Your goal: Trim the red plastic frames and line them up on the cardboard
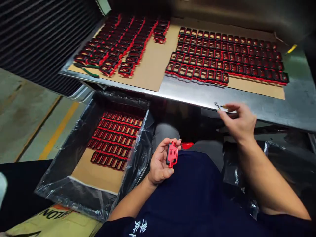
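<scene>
My left hand (160, 161) is over my lap, fingers curled round a small red plastic part (172, 154) with black insets. Another red piece (187, 145) lies on my lap just right of it. My right hand (239, 121) reaches to the near edge of the metal table (197, 95), thumb and fingers pinched on a small thin dark object (218, 106) that I cannot name.
Rows of red-and-black parts (222, 59) lie on cardboard sheets on the table, more at the far left (118, 42) beside green-handled pliers (86, 68). A plastic-lined box (98, 171) at my left holds further rows of parts (113, 138). A yellow-lined floor lies left.
</scene>
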Tool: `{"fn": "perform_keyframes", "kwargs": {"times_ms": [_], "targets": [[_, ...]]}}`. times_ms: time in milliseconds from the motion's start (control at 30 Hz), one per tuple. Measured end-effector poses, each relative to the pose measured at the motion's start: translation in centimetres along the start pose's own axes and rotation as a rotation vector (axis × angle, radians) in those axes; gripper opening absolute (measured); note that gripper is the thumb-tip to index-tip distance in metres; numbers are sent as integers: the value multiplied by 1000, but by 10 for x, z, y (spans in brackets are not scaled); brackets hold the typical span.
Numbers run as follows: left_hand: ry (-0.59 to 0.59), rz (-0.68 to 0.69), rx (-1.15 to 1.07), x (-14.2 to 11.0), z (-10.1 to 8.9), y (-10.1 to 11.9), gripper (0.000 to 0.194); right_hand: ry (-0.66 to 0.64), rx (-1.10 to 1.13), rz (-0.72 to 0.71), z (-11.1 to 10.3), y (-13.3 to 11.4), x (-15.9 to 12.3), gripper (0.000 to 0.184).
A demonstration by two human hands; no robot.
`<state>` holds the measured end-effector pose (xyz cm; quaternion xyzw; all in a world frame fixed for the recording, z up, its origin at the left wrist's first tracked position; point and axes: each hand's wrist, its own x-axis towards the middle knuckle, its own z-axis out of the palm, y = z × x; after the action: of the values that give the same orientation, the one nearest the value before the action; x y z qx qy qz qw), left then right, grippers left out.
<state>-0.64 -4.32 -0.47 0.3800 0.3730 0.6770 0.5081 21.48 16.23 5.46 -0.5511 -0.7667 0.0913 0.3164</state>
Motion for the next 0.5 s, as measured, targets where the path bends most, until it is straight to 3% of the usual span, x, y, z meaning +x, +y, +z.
{"fn": "perform_keyframes", "kwargs": {"times_ms": [100, 200, 300, 400, 500], "targets": [[75, -18, 48, -2, 0, 0, 84, -33, -43, -52, 26, 28, 49, 29], [119, -29, 54, -4, 1, 2, 87, -26, -54, -110, 38, 43, 63, 35], [102, -30, 68, -5, 2, 2, 87, 140, 55, -116, 34, 50, 52, 40], [66, -15, 78, -7, 7, 2, 85, 337, 208, -6, 29, 46, 29, 25], [45, 15, 65, -12, 15, 2, 81, 306, 269, 50, 38, 31, -10, 18]]}}
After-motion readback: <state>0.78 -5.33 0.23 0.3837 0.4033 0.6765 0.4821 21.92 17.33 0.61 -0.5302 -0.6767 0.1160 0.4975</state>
